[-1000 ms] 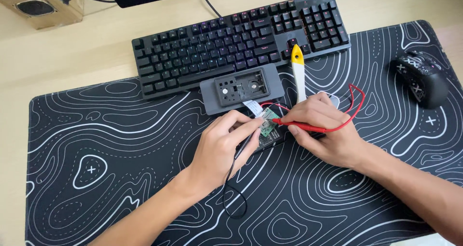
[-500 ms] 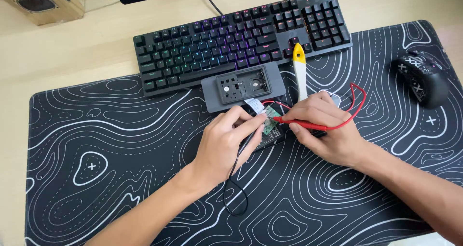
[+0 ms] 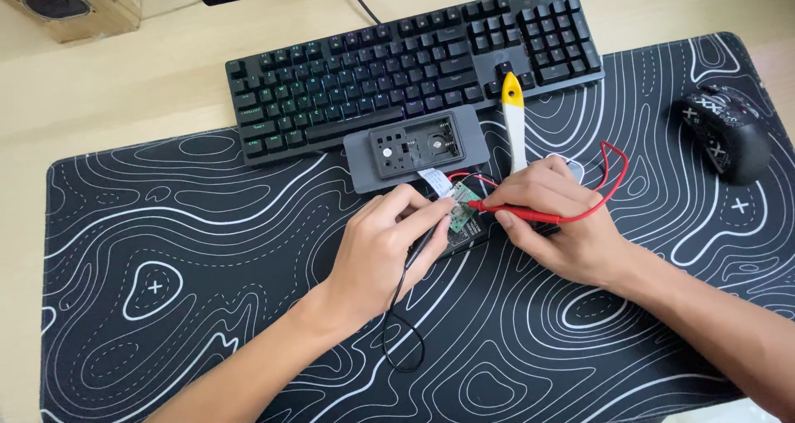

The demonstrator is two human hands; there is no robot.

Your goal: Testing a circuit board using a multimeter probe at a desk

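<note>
Two hands work at mat centre: the left hand (image 3: pixel 383 245) pinches a black lead (image 3: pixel 404 307) onto the green board (image 3: pixel 462 216), the right hand (image 3: pixel 556 216), at its 3 o'clock, grips a red probe (image 3: pixel 522 214) touching it, with a grey case (image 3: pixel 416 147) at 12 o'clock below the keyboard (image 3: pixel 414 67).

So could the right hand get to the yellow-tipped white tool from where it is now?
Probably yes: the yellow-tipped white tool lies bare on the mat just beyond the right hand, nothing between them. But that hand holds the red probe against the circuit board.
</note>
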